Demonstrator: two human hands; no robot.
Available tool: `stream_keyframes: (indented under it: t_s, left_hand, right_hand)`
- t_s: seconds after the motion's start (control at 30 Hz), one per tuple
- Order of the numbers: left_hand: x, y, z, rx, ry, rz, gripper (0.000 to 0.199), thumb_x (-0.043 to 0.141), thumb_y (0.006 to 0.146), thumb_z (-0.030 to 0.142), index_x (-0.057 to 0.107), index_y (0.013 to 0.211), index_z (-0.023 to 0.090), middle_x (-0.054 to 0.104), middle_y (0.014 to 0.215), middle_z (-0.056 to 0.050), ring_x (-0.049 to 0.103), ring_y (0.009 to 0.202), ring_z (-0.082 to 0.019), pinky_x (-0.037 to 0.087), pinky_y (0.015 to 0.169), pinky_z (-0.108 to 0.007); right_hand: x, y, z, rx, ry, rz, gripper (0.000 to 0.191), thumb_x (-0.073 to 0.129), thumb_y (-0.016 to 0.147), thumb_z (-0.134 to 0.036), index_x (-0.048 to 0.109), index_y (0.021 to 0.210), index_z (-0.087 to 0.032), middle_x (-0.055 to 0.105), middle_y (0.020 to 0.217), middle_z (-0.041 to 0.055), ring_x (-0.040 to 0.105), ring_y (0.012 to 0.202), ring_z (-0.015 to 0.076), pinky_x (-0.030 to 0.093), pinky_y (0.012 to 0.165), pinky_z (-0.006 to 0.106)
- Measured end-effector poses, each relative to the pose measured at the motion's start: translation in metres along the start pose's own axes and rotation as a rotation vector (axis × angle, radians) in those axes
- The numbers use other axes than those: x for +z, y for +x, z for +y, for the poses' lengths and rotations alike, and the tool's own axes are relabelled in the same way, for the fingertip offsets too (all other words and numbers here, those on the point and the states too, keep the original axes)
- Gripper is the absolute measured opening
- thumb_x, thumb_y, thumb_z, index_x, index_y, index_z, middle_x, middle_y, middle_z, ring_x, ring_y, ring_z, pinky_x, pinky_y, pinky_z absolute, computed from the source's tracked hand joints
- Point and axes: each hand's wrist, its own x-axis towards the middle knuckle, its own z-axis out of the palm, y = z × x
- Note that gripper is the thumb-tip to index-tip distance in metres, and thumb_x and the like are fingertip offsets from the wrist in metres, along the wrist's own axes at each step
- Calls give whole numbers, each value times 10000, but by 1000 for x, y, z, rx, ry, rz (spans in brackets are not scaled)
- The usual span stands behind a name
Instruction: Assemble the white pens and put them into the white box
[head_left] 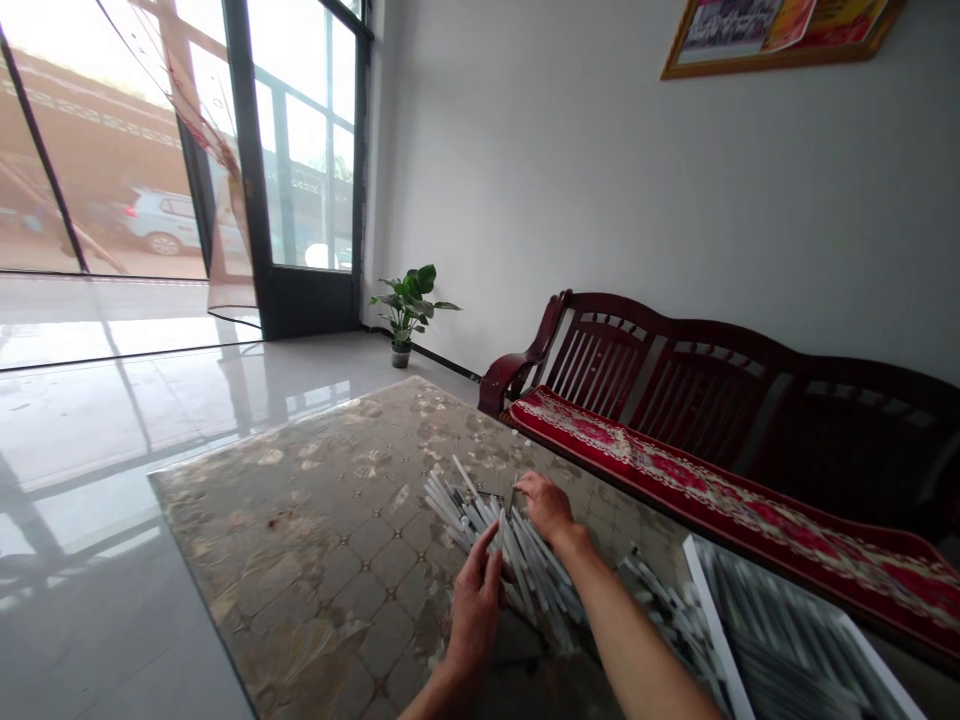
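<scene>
A loose pile of slim, pale grey and white sticks [529,560] lies on the patterned table cover [322,560]; their exact kind is too blurred to tell. At the near left side of the pile, my left hand [476,595] has thumb and forefinger closed around a slim pale stick [501,518] whose tip shows above them. Over the far right side of the pile, my right hand [547,508] pinches a thin dark stick [515,492] between its fingertips. Its other fingers are curled and partly hidden.
A white box [712,610] filled with rows of similar sticks stands at the right, with more loose sticks [667,605] beside it. Behind the table is a dark red wooden bench [660,360] with a red floral cushion [675,470]. A potted plant [405,305] stands near the glass door.
</scene>
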Motion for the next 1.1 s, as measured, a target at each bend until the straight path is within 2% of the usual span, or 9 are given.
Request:
stream_keyframes:
  t_s: [0.1,0.2,0.37,0.53,0.63,0.77,0.83,0.97,1.1]
  left_hand:
    - [1,0,0,-18,-57,-29,757,641,725,639,594,1298,146,610,667,15,367,425,-67,323,415,-209]
    - [3,-1,2,-70,-143,-54,651,684,709,586,657,1197,156,649,724,-11,367,423,-51,321,411,-200]
    - [0,-2,9,-183,-300,-102,407,695,718,431,707,1023,160,679,845,-42,472,474,-57,346,427,-191]
    - [-5,0,10,-185,-370,-74,468,785,673,399,653,1070,190,687,953,-59,577,580,-80,395,473,-177]
    - [-6,3,8,-153,-378,-46,500,788,674,491,654,1043,182,666,836,-21,535,515,-58,367,446,-167]
    - [-7,5,6,-139,-434,-20,529,783,644,565,695,960,150,498,569,76,394,418,-29,302,394,-155]
    - [-7,3,8,-193,-470,-9,514,794,625,568,699,908,150,502,552,73,453,449,-40,343,419,-147]
    - [-2,-8,12,-343,-571,-10,407,814,656,484,662,850,160,700,811,-39,676,670,-127,535,594,-212]
    - [5,-18,13,-449,-653,15,198,715,819,326,612,852,160,734,910,-71,729,706,-166,602,649,-279]
  right_hand:
    - [7,12,-2,-103,-90,-72,347,454,901,-86,746,968,-262,706,1123,21,621,1056,158,477,837,223]
    - [11,13,0,-174,-187,-131,313,457,900,-74,741,890,-206,715,1043,69,628,1007,182,485,791,242]
    - [8,8,1,-251,-311,-191,270,456,890,-52,704,952,-139,698,1032,146,627,984,229,489,775,301]
    - [-4,-5,1,-278,-383,-224,207,499,870,-53,676,942,-132,705,976,150,651,926,232,477,780,320]
    - [-13,-19,2,-246,-401,-212,177,574,816,-55,661,947,-135,708,917,140,664,880,235,469,780,321]
    - [-24,-51,5,-146,-385,-123,224,529,854,-86,636,1028,-175,701,979,110,663,914,226,463,773,296]
    - [-28,-75,6,-50,-271,-14,231,457,907,-127,636,1032,-204,696,1022,88,663,928,205,465,773,278]
    - [-32,-132,-1,103,237,251,231,439,924,-215,665,969,-228,713,948,45,672,886,182,485,782,261]
    - [-36,-176,-19,129,484,346,240,443,917,-257,677,945,-214,713,923,60,668,876,198,506,788,283]
